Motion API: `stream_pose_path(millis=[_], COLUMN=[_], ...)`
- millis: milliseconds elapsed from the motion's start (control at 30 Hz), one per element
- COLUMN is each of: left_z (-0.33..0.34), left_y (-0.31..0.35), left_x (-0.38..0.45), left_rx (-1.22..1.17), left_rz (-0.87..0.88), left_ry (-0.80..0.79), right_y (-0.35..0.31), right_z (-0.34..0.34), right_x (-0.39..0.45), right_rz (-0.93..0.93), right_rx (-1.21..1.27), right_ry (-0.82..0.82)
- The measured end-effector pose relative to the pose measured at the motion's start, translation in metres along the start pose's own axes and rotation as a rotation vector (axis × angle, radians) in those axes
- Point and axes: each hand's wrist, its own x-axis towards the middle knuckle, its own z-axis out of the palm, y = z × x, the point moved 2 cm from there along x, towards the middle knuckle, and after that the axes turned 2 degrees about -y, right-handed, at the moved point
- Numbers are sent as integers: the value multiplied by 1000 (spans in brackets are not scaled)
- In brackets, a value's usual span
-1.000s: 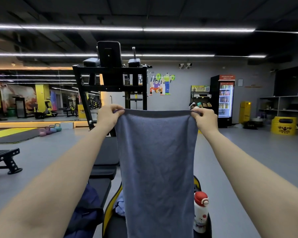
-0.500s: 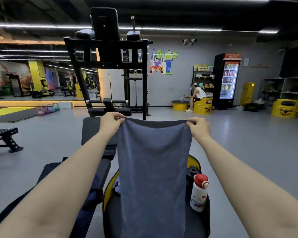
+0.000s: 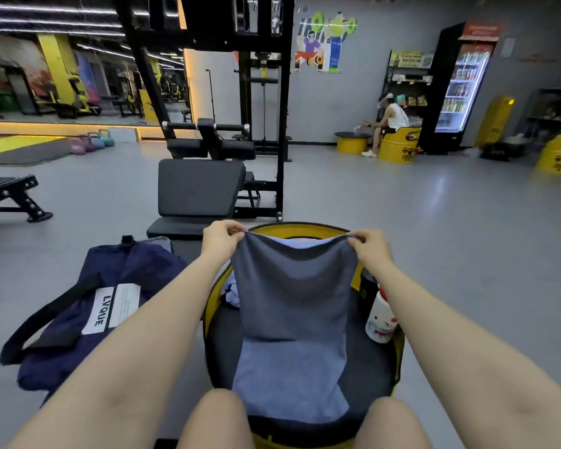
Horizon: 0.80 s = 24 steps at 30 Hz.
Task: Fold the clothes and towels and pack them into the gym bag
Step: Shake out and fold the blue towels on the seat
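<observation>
A grey-blue towel (image 3: 290, 303) hangs between my hands, its lower end lying on the round black-and-yellow stool (image 3: 379, 371) in front of my knees. My left hand (image 3: 222, 238) pinches its top left corner and my right hand (image 3: 368, 244) pinches the top right corner. The navy gym bag (image 3: 88, 306) with a white label lies on the floor to the left. A light blue cloth (image 3: 230, 291) lies bunched on the stool behind the towel.
A white bottle with a red cap (image 3: 381, 319) stands on the stool's right side. A black padded bench (image 3: 198, 186) and a tall black machine (image 3: 208, 43) stand ahead. A person (image 3: 387, 119) sits at the back wall by a lit fridge (image 3: 460, 85).
Both hands have come down and closer together with the towel, and its lower end now lies on the stool. The view has tilted downward.
</observation>
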Motion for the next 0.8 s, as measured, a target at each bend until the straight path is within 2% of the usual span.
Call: stream_pose_path(millis=[333, 800], left_z=[56, 101], left_y=[-81, -139], left_x=[-50, -117], left_rx=[75, 159], left_rz=[-145, -253], left_ry=[-153, -355], right_y=[69, 140], right_z=[52, 79], right_x=[-53, -110], right_rz=[54, 175], right_rx=[-132, -283], right_ry=[-203, -362])
